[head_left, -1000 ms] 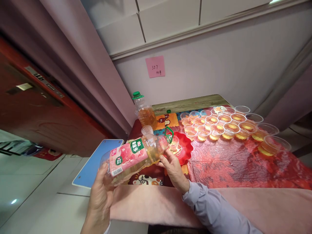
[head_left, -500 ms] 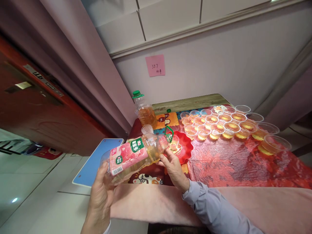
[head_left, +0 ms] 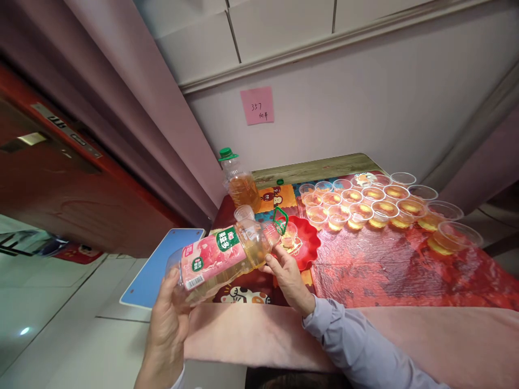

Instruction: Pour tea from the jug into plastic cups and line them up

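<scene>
A large clear juice bottle (head_left: pixel 221 256) with a pink and green label lies tilted nearly flat, its neck lower right over a red scalloped plate (head_left: pixel 312 243). My left hand (head_left: pixel 168 313) grips the bottle's base end. My right hand (head_left: pixel 286 273) is closed around the underside near the neck, thumb at the front. A green ring handle (head_left: pixel 280 220) hangs at the neck. Yellowish juice lies along the bottle's lower side. On the plate, beneath the mouth, stands a clear plastic cup (head_left: pixel 290 233), partly hidden by the neck.
Rows of clear cups with yellow juice (head_left: pixel 360 213) fill the table's right rear. A second juice bottle (head_left: pixel 243 189) with a green cap stands at the back left, a clear cup (head_left: pixel 244 213) before it. A loose green cap (head_left: pixel 280 182) lies behind. A blue board (head_left: pixel 162 265) sits left.
The whole view has shifted very slightly. Both hands keep their hold, and the bottle stays tilted over the plate in nearly the same pose.
</scene>
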`<state>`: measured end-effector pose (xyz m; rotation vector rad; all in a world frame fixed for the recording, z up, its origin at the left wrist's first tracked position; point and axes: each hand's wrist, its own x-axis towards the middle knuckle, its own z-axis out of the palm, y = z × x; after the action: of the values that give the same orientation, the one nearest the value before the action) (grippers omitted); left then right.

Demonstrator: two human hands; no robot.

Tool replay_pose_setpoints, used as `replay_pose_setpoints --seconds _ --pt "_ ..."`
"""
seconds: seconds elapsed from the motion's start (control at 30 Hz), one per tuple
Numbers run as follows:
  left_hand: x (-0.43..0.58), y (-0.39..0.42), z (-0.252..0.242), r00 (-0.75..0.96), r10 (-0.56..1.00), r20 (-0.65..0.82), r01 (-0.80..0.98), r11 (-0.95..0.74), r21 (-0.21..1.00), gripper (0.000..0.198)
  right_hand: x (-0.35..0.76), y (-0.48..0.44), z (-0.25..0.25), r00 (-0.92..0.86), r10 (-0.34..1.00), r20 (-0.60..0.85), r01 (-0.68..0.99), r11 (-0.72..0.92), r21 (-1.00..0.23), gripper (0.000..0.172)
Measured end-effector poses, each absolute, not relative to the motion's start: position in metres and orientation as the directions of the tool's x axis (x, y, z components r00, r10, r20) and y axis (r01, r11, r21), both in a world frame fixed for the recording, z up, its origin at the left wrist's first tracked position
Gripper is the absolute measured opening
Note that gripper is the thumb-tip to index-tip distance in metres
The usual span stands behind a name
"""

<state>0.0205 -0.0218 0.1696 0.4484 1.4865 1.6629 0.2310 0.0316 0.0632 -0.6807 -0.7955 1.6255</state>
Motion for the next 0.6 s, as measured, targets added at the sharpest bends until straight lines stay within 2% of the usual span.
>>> replay_pose_setpoints --seconds 0.6 --pt "0.0182 -0.0238 0.1687 -0.569 0.776 -0.273 -0.288 0.123 0.95 0.072 0.2315 0.0316 0.062 -0.199 0.98 -0.018 -0.589 -0.134 -0.797 0.064"
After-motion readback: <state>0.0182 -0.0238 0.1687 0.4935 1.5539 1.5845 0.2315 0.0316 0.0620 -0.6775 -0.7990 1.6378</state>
